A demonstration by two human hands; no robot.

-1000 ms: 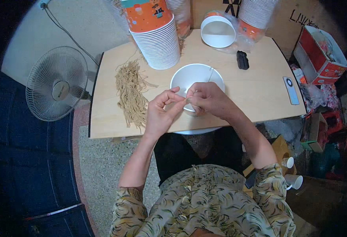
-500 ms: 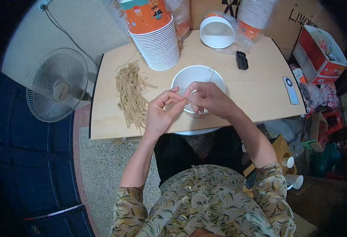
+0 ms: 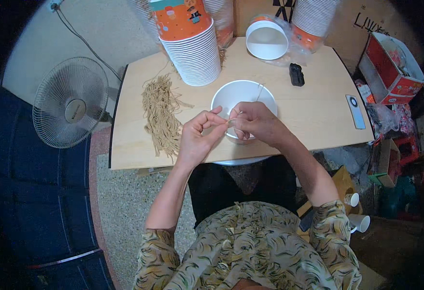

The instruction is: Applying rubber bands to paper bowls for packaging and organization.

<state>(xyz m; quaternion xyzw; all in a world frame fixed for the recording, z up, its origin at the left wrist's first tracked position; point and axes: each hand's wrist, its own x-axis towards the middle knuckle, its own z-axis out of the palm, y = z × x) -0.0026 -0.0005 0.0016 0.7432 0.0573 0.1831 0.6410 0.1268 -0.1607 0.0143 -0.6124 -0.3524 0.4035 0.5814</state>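
Note:
My left hand (image 3: 198, 141) and my right hand (image 3: 259, 123) meet over the near side of a white paper bowl (image 3: 220, 98). Thumb and fingers of both are pinched together at the tips on a thin tan string, mostly covered by the fingers. A thin strand (image 3: 261, 91) shows at the bowl's far right rim; whether it belongs to the pinched string I cannot tell. Left of my hands, a loose heap of tan strings (image 3: 160, 113) lies on the wooden table (image 3: 299, 116).
A tall stack of orange and white paper bowls (image 3: 192, 53) stands behind the heap. Farther back lies a bowl on its side (image 3: 267, 41). To the right are a black object (image 3: 296, 75) and a phone (image 3: 355, 111). A fan (image 3: 72, 104) stands left of the table.
My hands stay pinched together over the bowl, with only slight finger movement. The whole view has shifted slightly.

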